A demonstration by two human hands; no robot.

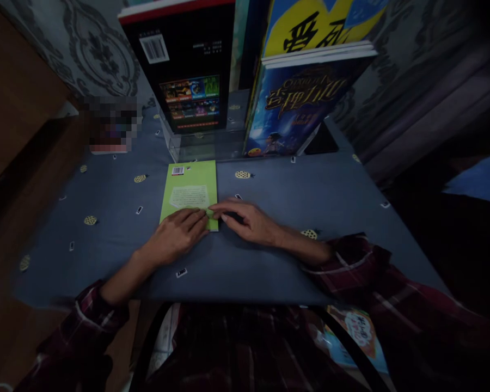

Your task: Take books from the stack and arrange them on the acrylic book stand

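A thin light-green book (191, 179) lies closed on the cloth-covered table, its barcode side up. My left hand (182, 234) rests flat over the book's lower left part, fingers stretched out and pointing right. From the other side, my right hand (247, 220) reaches to the book's right edge. Its fingers are extended, the index fingertip on the cover near the left fingertips, and the thumb stands apart below. The hands hide the book's lower edge in part. Neither hand grips anything that I can see.
Behind the book, a clear stand (228, 144) holds upright books, among them a black book (188, 60) and a blue book (294, 109). A blurred-out object (110, 125) sits at the back left. A dark flat object (322, 139) lies behind at right. Below the table is a colourful book (357, 335).
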